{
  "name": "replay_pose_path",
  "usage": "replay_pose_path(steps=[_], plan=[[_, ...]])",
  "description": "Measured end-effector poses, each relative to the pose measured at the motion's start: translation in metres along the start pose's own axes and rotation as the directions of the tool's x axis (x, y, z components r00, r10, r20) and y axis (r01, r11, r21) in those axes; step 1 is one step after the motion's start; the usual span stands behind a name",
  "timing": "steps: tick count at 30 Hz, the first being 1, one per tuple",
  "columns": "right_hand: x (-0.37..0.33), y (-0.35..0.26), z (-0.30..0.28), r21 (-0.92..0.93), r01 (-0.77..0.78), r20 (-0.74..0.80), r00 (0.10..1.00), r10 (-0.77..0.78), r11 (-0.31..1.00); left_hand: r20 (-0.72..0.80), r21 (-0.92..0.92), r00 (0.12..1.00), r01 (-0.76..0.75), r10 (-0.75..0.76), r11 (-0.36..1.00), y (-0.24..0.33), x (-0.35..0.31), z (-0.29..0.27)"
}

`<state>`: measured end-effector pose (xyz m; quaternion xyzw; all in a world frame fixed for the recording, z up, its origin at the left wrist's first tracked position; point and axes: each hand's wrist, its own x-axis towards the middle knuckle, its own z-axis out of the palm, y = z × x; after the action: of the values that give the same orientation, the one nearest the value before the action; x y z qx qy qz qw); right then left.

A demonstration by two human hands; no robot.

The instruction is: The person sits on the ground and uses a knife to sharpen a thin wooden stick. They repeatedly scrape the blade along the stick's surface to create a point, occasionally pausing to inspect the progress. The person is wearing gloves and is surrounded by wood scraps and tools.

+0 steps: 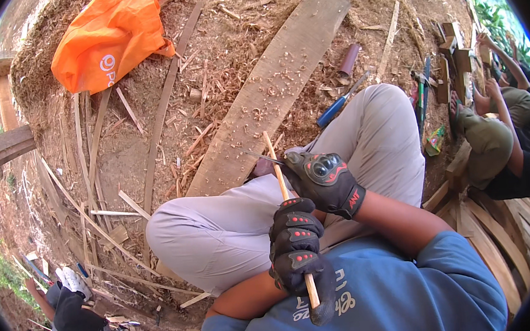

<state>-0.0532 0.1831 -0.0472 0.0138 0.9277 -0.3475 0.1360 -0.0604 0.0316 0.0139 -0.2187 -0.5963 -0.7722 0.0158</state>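
Observation:
A slim, pale wooden stick (281, 180) slants up from my chest over my lap. My left hand (295, 241), in a black glove with red dots, is wrapped round its lower part, and the butt end shows below the fist. My right hand (324, 174), in a black glove with a hard knuckle guard, is closed beside the stick's upper part. From it a thin knife blade (263, 158) juts left, crossing the stick near its tip. The knife's handle is hidden in my right hand. Curled shavings lie on the wide plank (271, 95) beyond my crossed legs.
An orange bag (112, 40) lies at the far left. A blue-handled tool (334, 110) and a brown cylinder (350, 60) lie beyond my right knee. Wood strips (162, 111) and shavings litter the ground. Other people sit at the right (501, 126) and lower left (77, 320).

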Motion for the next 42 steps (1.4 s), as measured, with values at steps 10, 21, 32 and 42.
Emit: replay_pose_path(steps=[10, 21, 32, 42], plan=[[0.007, 0.004, 0.001, -0.002, 0.023, 0.009, 1.0, -0.023, 1.0, -0.262, -0.011, 0.956, 0.137, -0.135, 0.991, 0.007, 0.017, 0.008], [0.011, 0.041, 0.009, 0.243, -0.003, 0.205, 0.978, -0.048, 0.97, 0.404, -0.083, 0.911, 0.123, -0.079, 0.989, 0.029, 0.038, -0.035], [0.038, 0.027, -0.019, 0.053, -0.175, 0.508, 0.852, 0.124, 0.983, 0.57, -0.009, 0.819, 0.081, -0.061, 0.997, 0.034, 0.037, -0.035], [0.028, 0.021, -0.002, 0.022, -0.035, 0.172, 0.985, 0.03, 0.999, 0.578, -0.057, 0.815, 0.092, -0.042, 0.994, 0.022, 0.027, -0.024]])
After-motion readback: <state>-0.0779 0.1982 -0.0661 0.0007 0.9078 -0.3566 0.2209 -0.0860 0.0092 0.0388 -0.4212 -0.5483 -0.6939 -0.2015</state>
